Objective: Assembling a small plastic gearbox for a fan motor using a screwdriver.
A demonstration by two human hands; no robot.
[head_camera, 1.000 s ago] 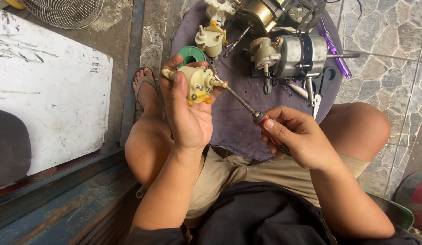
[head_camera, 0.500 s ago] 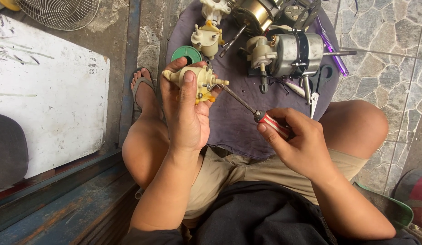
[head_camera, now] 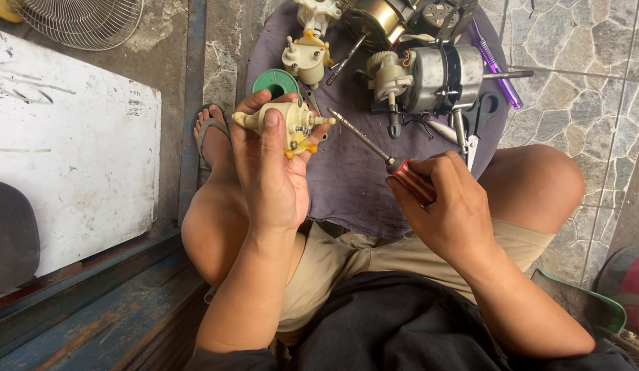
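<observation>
My left hand [head_camera: 271, 172] grips a small cream plastic gearbox [head_camera: 292, 124] with yellow pegs, held up above my left knee. My right hand [head_camera: 446, 206] holds a screwdriver [head_camera: 374, 148] by its red striped handle. Its metal shaft points up and left, the tip a short gap from the gearbox's right side. Both hands hover over a purple cloth [head_camera: 361, 178] spread between my knees.
On the cloth lie a fan motor [head_camera: 440, 75], a second cream gearbox [head_camera: 306, 58], a green roll [head_camera: 275, 82], scissors [head_camera: 474, 130] and a purple tool [head_camera: 495, 62]. A white board [head_camera: 65, 158] and a fan grille [head_camera: 82, 20] lie left, stone paving right.
The screwdriver tip has drawn back from the gearbox, leaving a small gap. My right hand shifted slightly right and up. The left hand stays in place with the gearbox.
</observation>
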